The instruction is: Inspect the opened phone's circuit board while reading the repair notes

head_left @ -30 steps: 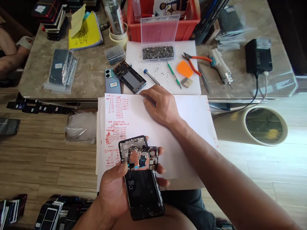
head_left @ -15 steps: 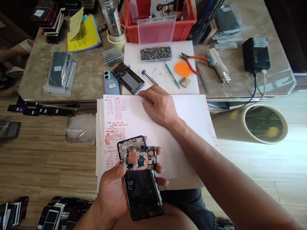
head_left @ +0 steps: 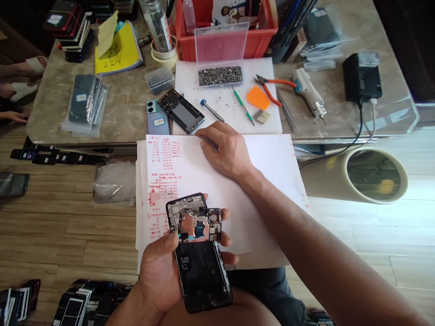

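My left hand is closed around an opened phone, thumb on its left side and fingertips along the right. Its black battery and grey upper board area show. A loose-looking circuit board with copper-coloured patches lies across the phone's upper part, under my thumb tip. My right hand rests palm down at the back edge of the white written-on paper, fingers loosely bent, thumb apart from the index finger. No object shows in it. Just beyond its fingertips lie a phone back frame and a blue-capped screwdriver.
On a white mat are a clear box of screws, a green screwdriver, an orange pick and red-handled pliers. An electric screwdriver and a black charger lie right. Bagged phones sit left.
Both my hands and the opened phone stay practically still. At the far left edge, another person's hand has come into view.
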Tool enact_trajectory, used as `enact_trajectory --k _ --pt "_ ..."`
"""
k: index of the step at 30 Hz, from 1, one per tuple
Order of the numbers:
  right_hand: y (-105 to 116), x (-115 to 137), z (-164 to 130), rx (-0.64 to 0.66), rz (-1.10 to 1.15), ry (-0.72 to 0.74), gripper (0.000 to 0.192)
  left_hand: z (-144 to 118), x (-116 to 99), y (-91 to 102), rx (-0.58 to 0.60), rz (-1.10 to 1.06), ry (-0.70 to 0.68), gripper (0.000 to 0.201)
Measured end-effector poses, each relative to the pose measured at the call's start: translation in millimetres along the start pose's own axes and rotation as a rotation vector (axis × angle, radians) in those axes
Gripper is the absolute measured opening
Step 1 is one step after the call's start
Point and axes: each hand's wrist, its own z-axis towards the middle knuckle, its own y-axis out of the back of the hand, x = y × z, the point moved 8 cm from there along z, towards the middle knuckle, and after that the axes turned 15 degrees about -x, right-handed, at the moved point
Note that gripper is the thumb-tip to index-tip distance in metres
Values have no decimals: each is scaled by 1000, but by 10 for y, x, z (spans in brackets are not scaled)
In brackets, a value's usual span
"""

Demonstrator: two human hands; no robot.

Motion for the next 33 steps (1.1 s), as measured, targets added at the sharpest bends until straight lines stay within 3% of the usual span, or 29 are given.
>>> enact_trajectory --k 33 --pt "9 8 3 -17 6 10 35 -13 9 59 -6 9 5 60"
